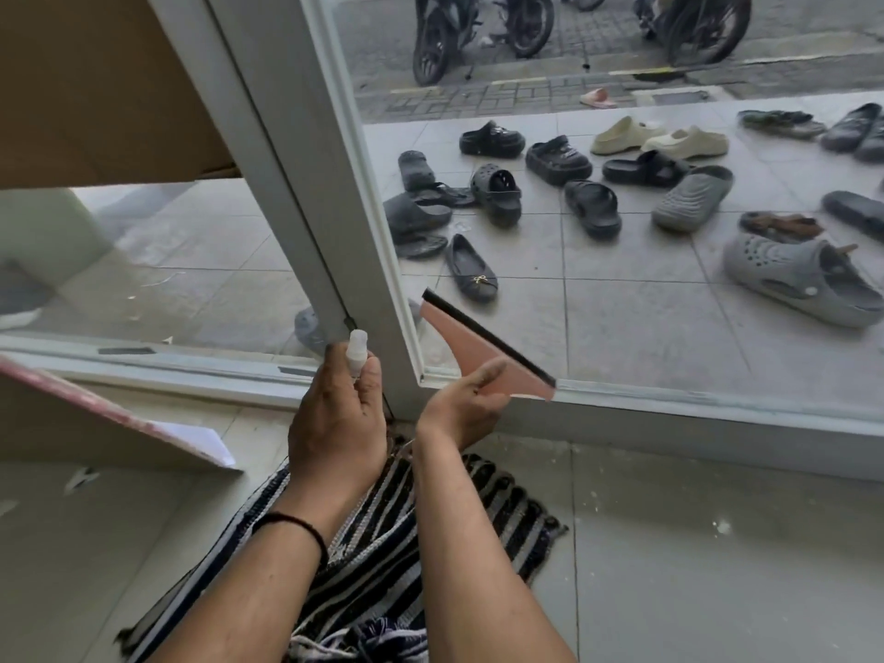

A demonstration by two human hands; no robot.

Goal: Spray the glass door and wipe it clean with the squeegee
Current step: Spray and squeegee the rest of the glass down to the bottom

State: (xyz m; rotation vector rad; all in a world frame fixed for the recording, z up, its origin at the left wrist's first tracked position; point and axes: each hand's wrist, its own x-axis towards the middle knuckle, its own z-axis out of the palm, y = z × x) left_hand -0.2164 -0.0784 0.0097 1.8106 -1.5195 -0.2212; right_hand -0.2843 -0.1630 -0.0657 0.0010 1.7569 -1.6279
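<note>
Your left hand (337, 413) hiding most of the bottle (358, 349) in its grip, right hand (461, 406) pinching the squeegee (483, 346), handle likely covered, blade on the glass (622, 279).

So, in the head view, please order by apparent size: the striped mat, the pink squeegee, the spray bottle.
1. Striped mat, largest.
2. Pink squeegee.
3. Spray bottle, smallest, but the left hand hides most of it, so its full size is unsure.

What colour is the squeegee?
Pink squeegee with a black rubber blade, seen in the head view.
</note>
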